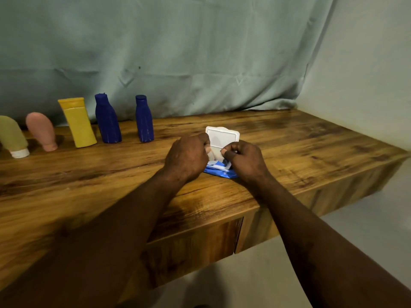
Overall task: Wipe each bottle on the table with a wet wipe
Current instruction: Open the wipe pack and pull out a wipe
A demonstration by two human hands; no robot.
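Left hand [189,156]: we curl it round the left edge of the raised white lid [223,136].
Right hand [244,160]: our fingertips pinch a pale wet wipe [214,154] at the opening.
Wipe pack [220,173]: blue, flat near the desk [311,147] front edge.
Back edge, leftward: blue bottle [144,120], second blue bottle [107,121], yellow bottle [77,123], pink bottle [42,131], beige bottle [12,136].

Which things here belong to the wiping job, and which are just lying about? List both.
Job: tan bottle, pink bottle, yellow bottle, wider blue bottle, slimmer blue bottle; blue wipe pack, its white lid flipped up; left hand and right hand at its opening.
Just there: wooden table, grey-green cloth behind.
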